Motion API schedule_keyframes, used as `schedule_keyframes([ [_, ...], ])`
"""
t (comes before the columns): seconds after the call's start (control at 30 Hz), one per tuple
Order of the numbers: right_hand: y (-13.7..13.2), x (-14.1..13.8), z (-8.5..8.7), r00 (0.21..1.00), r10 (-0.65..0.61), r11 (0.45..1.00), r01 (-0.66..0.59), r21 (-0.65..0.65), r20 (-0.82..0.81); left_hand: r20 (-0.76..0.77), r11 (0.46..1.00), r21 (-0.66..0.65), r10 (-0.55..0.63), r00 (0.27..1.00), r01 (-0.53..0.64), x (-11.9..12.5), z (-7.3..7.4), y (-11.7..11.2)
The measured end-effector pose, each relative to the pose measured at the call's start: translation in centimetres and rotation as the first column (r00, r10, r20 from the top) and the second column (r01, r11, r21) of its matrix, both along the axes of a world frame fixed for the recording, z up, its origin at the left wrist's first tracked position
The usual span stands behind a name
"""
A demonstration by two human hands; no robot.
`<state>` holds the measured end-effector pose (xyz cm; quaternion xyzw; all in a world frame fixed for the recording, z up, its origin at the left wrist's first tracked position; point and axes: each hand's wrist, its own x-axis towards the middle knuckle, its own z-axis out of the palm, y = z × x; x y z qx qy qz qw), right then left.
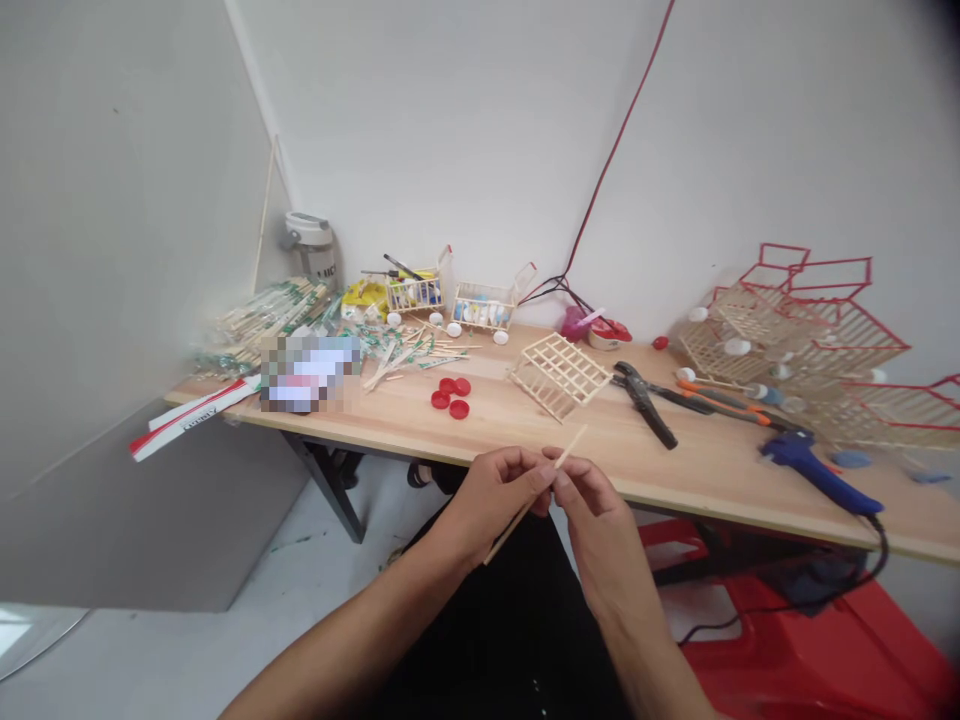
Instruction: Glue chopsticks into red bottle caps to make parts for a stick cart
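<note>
A thin, pale wooden stick [574,447] crosses diagonally in front of me, above my lap and just short of the table's front edge. My left hand [491,495] and my right hand [592,510] both pinch it near its middle, fingertips close together. Just beyond them on the wooden table top [480,440] lies a small lattice frame of wooden sticks [561,376]. Several red bottle caps [450,397] sit to its left. To its right lie black-handled pliers [645,405] and a blue hot glue gun [814,470].
Small stick-built carts [486,306] stand against the back wall. Bundled sticks [262,320] lie at the left end, and large red-trimmed lattice racks [810,340] pile up at the right. A glue gun cord hangs over the front edge towards a red crate [787,640].
</note>
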<state>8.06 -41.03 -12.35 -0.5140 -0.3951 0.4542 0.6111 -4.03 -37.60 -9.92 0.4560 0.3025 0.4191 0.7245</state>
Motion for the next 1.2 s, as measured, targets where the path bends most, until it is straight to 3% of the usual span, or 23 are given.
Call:
schedule_keyframes([
  [0.3,-0.8,0.7,0.3,0.899,-0.101,0.988,0.039,0.150,0.426,-0.102,1.000,0.004,0.009,0.995,-0.008,-0.5,-0.2,0.0],
  [0.47,-1.0,1.5,0.4,0.828,-0.096,0.984,-0.005,0.178,0.552,-0.287,0.973,0.212,0.150,0.946,-0.090,-0.9,0.2,0.0],
  [0.57,-1.2,2.1,0.5,0.796,-0.079,0.989,-0.015,0.150,0.600,-0.403,0.903,0.407,0.314,0.859,-0.139,-1.1,0.1,-0.3],
  [0.7,-1.7,3.0,0.5,0.721,-0.230,0.973,0.169,0.156,0.654,-0.525,0.741,0.671,0.503,0.687,-0.029,-1.4,0.0,-0.3],
  [0.77,-1.9,3.5,0.6,0.675,-0.315,0.948,0.247,0.199,0.667,-0.542,0.674,0.738,0.558,0.628,0.038,-1.6,0.1,-0.1],
  [0.87,-1.9,4.7,0.8,0.593,-0.376,0.925,0.285,0.251,0.712,-0.545,0.630,0.773,0.600,0.585,0.075,-2.1,0.4,0.3],
  [0.97,-1.2,7.7,1.1,0.474,-0.398,0.912,0.301,0.280,0.786,-0.555,0.635,0.770,0.616,0.558,0.064,-2.6,0.7,0.9],
  [1.1,0.7,14.9,1.3,0.327,-0.405,0.898,0.319,0.303,0.854,-0.550,0.652,0.758,0.621,0.558,0.021,-3.2,0.8,1.4],
  [1.17,1.5,19.3,1.4,0.207,-0.392,0.886,0.346,0.307,0.896,-0.546,0.666,0.746,0.616,0.568,-0.005,-3.4,0.7,1.6],
  [1.2,1.8,21.4,1.6,0.111,-0.351,0.868,0.410,0.279,0.930,-0.542,0.671,0.741,0.614,0.574,-0.017,-3.5,0.7,1.7],
])
